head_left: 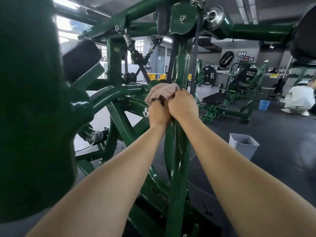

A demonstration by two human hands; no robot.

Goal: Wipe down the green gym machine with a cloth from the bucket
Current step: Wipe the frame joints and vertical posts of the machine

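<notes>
The green gym machine (181, 65) fills the view, its upright post running down the middle. A pink-and-white cloth (162, 92) is bunched against that post at about chest height. My left hand (159, 115) and my right hand (183, 106) are side by side, both gripping the cloth's lower edge and holding it around the post. A grey bucket (243, 145) stands on the dark floor to the right of the post.
A thick green tube (34, 100) looms close on the left. Black pads hang at upper left and upper right. Another green machine (239, 93) with weight plates stands beyond, a blue bucket (264, 104) beside it. A person in white (299, 98) crouches at far right.
</notes>
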